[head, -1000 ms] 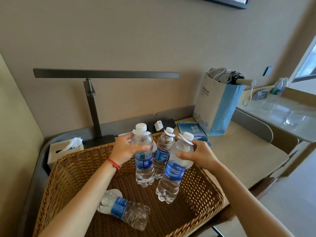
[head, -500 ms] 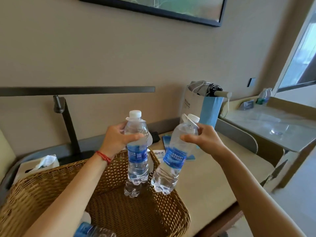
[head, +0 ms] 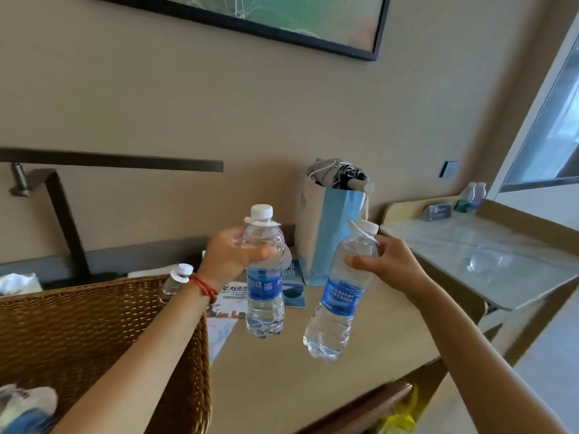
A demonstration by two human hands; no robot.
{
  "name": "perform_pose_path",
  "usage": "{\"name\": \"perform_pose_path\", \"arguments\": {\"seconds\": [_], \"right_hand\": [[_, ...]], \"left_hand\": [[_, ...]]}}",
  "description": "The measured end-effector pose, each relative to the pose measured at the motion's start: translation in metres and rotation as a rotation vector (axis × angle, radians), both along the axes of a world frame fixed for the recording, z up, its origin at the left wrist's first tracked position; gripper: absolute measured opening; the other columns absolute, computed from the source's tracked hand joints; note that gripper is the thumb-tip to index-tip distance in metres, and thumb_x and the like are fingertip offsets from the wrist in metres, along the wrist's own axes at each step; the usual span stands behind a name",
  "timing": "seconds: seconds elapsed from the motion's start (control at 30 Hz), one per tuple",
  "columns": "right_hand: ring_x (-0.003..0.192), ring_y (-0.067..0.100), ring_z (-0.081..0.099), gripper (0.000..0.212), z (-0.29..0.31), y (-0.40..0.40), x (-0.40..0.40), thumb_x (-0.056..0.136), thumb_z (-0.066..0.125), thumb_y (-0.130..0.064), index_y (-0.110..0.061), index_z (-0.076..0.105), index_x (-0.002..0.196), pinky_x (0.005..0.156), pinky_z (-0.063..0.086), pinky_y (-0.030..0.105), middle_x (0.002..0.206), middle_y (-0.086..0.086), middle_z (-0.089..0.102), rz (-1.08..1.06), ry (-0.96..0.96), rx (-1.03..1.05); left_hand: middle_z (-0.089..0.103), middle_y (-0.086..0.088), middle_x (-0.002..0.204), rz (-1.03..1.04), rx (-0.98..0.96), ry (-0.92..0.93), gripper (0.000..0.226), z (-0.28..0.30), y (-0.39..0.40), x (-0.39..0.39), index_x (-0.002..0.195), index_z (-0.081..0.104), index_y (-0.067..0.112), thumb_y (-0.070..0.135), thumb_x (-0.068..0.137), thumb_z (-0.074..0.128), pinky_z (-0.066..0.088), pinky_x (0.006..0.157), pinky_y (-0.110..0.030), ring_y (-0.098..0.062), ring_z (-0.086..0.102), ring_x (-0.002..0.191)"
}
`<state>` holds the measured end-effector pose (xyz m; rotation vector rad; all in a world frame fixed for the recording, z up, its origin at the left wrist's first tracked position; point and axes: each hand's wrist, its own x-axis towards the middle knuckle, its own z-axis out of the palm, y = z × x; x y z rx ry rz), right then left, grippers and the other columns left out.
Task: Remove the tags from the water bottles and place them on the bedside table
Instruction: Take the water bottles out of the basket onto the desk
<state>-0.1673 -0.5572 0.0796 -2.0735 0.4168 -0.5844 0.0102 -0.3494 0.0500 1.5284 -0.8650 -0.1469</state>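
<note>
1. The left hand grips a water bottle round its shoulder, thumb across the front, and holds it upright in the air above the table. Held high on the body, the neck stays free, which suits taking off the white tag that sits as a collar under the cap.
2. The right hand grips a second bottle just below the neck, tilted so the cap leans toward 1 o'clock and the base swings toward 7 o'clock. Its own tag is on the neck too.
3. Both forearms reach forward from the lower corners, wrists raised; a red string bracelet circles the left wrist. The two bottles hang near each other without touching.
4. At 9 o'clock from the left-hand bottle stands a wicker basket, with a third tagged bottle upright inside and, it seems, another lying at the lower left edge.
5. At 12 o'clock from the bottles a blue paper bag stands on the table, with leaflets lying flat below it.
6. My reading: the bottles are out of the basket and both tags are yet to be removed.
</note>
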Motion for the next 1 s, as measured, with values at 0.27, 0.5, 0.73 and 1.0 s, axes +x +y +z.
{"name": "perform_pose_path", "arguments": {"seconds": [0.27, 0.5, 0.73, 1.0], "right_hand": [[0.087, 0.019, 0.068, 0.033, -0.044, -0.05, -0.006, 0.074, 0.075, -0.021, -0.01, 0.065, 0.104, 0.078, 0.056, 0.032, 0.098, 0.006, 0.07, -0.114, 0.101, -0.024], [0.09, 0.019, 0.067, 0.041, -0.087, -0.085, 0.004, 0.072, 0.076, -0.028, -0.013, 0.063, 0.107, 0.077, 0.057, 0.034, 0.101, 0.002, 0.069, -0.202, 0.175, -0.02], [0.085, 0.015, 0.066, 0.037, -0.123, -0.136, 0.021, 0.065, 0.077, -0.036, -0.029, 0.06, 0.097, 0.074, 0.058, 0.036, 0.096, -0.002, 0.068, -0.227, 0.193, -0.031], [0.075, 0.006, 0.06, 0.041, -0.135, -0.206, 0.057, 0.061, 0.079, -0.036, -0.031, 0.056, 0.094, 0.059, 0.045, 0.016, 0.086, -0.01, 0.062, -0.097, 0.213, -0.113]], "left_hand": [[0.071, 0.008, 0.09, -0.056, 0.112, 0.063, 0.036, -0.044, -0.062, -0.001, 0.088, 0.066, 0.03, 0.014, 0.061, 0.083, 0.05, 0.065, -0.011, 0.0, 0.066, 0.081], [0.069, 0.009, 0.092, -0.043, 0.177, 0.059, 0.042, -0.085, -0.113, 0.009, 0.094, 0.064, 0.029, 0.022, 0.058, 0.085, 0.047, 0.064, -0.011, -0.003, 0.063, 0.082], [0.066, 0.005, 0.1, 0.028, 0.211, 0.095, 0.051, -0.119, -0.153, 0.015, 0.102, 0.061, 0.026, 0.024, 0.057, 0.085, 0.044, 0.065, -0.011, -0.009, 0.061, 0.091], [0.065, 0.005, 0.098, 0.17, 0.205, 0.116, 0.053, -0.137, -0.202, 0.019, 0.106, 0.063, 0.017, 0.014, 0.058, 0.085, 0.043, 0.062, -0.005, 0.003, 0.058, 0.085]]}}
